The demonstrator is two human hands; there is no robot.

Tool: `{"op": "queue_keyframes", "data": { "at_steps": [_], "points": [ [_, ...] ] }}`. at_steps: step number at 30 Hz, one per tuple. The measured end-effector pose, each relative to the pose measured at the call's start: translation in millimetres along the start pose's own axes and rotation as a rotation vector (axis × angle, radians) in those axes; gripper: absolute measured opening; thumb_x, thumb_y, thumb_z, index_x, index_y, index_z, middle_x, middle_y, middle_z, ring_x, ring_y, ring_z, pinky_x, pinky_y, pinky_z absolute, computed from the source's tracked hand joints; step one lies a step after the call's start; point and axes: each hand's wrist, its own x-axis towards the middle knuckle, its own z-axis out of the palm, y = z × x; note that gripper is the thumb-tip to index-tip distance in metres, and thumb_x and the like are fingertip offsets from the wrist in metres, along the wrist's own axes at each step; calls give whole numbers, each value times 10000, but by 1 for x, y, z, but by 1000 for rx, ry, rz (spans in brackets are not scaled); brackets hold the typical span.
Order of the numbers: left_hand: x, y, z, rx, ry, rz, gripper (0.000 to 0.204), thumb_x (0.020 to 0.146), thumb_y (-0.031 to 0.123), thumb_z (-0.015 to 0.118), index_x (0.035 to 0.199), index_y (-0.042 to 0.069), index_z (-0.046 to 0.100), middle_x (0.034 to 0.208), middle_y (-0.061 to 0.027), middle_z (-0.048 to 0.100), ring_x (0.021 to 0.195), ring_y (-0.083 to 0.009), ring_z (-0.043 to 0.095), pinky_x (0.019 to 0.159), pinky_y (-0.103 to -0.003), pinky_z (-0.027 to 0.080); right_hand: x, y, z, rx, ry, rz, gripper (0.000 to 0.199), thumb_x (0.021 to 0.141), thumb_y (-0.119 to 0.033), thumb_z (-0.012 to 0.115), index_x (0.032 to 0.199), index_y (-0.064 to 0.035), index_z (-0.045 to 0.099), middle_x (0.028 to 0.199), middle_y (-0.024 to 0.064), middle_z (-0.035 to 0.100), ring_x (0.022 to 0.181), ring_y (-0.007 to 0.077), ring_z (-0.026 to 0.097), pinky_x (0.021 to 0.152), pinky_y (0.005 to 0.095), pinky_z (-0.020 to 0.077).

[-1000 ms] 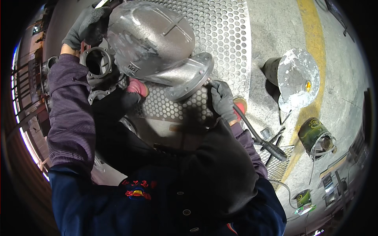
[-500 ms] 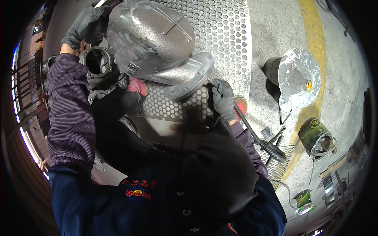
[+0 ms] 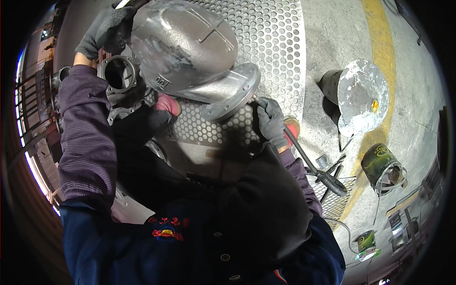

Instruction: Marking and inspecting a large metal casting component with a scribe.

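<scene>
The right hand was clenched around a long-handled pneumatic tool, its tip at the flange of the grey cast valve body — which lay on the perforated steel table. The left hand gripped the casting's top edge at ten o'clock — paint cans stood at four o'clock.

Gloved left hand steadies the grey cast valve body on the perforated counter; gloved right hand grips a tool at its flange.
</scene>
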Motion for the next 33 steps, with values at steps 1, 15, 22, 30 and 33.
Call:
{"op": "queue_keyframes", "data": {
  "at_steps": [1, 15, 22, 30, 33],
  "points": [
    [0, 0, -1, -14, 6, 9, 421, 928, 381, 546, 1045, -19, 611, 779, 11, 572, 710, -65, 498, 623, -263, 440, 1, -1, 0, 21, -13, 2, 233, 872, -120, 538, 1047, -5, 638, 941, 153, 625, 898, 307, 596, 807, 352, 462],
    [-5, 14, 3, -65, 27, 1, 416, 927, 380, 549, 1032, -17, 620, 775, 8, 567, 713, -76, 493, 633, -270, 443, -3, -13, -14, -272, -1, -109, 261, 863, -126, 517, 1078, -25, 625, 978, 207, 627, 889, 381, 594, 801, 416, 476],
    [-7, 19, 5, -30, 61, -51, 402, 926, 362, 556, 1045, -17, 613, 776, 15, 562, 705, -78, 489, 624, -276, 445, -13, 15, -5, 111, -70, 89, 260, 911, -50, 486, 1145, 42, 554, 979, 74, 638, 840, 114, 558, 744, 244, 450],
    [-7, 16, 6, -75, 68, 40, 401, 925, 359, 560, 1049, -20, 608, 772, 19, 560, 700, -78, 484, 614, -281, 445, -10, -4, -9, -103, -62, -9, 273, 909, -11, 464, 1149, 55, 578, 1058, 79, 625, 876, 139, 561, 773, 238, 445],
    [-4, 18, 6, -91, 66, 83, 401, 924, 358, 562, 1050, -20, 607, 771, 20, 559, 697, -78, 483, 610, -283, 446, -7, -14, -17, -99, -134, -117, 279, 909, -15, 471, 1153, 48, 591, 1051, 107, 636, 909, 161, 570, 810, 275, 459]
  ]
}}
